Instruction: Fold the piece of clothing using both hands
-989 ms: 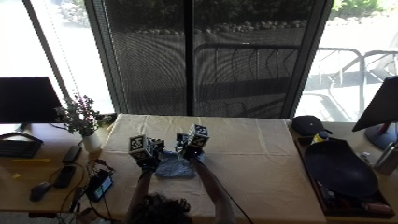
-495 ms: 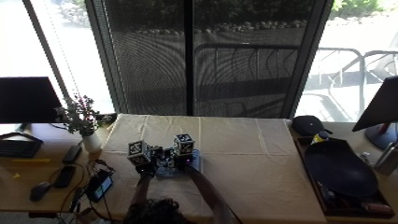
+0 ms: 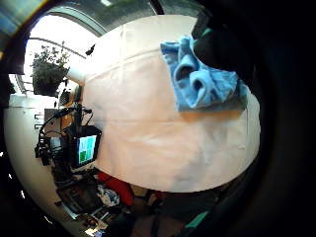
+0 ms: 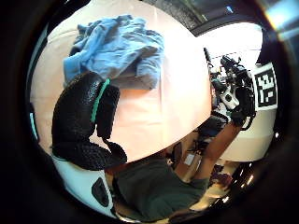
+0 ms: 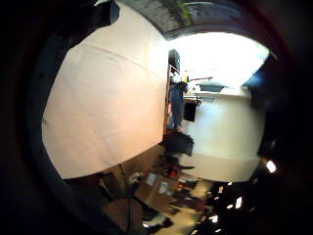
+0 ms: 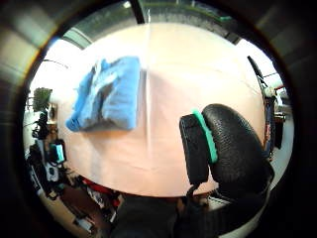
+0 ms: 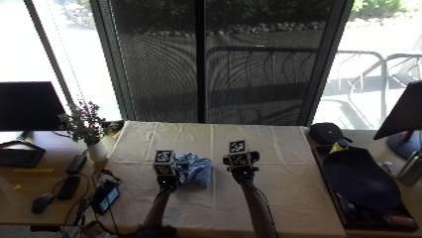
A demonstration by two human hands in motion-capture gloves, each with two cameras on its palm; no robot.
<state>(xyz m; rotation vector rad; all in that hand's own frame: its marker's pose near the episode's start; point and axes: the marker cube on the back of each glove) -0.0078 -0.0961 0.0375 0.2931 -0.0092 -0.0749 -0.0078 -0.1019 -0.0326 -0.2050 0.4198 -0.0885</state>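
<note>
A blue piece of clothing (image 7: pixel 193 171) lies bunched on the cream tablecloth (image 7: pixel 277 148), toward the person's left of the table's middle and near its front half. The left hand (image 7: pixel 166 174) sits just beside the garment, at its left edge, while the right hand (image 7: pixel 241 165) is apart from it, over bare cloth to its right. From the left thumb-side palm camera the garment (image 4: pixel 119 49) is a rumpled heap with a curled black gloved thumb (image 4: pixel 86 123) in front of it, not closed on any fabric there; whether the other left fingers touch the cloth I cannot tell. The right thumb-side palm camera shows the garment (image 6: pixel 110 94) as a rough folded rectangle well off from the right thumb (image 6: pixel 223 148), which holds nothing (the remaining right fingers are out of sight, so how they stand is unclear). In the outside view both hands are largely hidden under their glove fittings. A potted plant (image 7: pixel 84 128) stands at the table's left end
</note>
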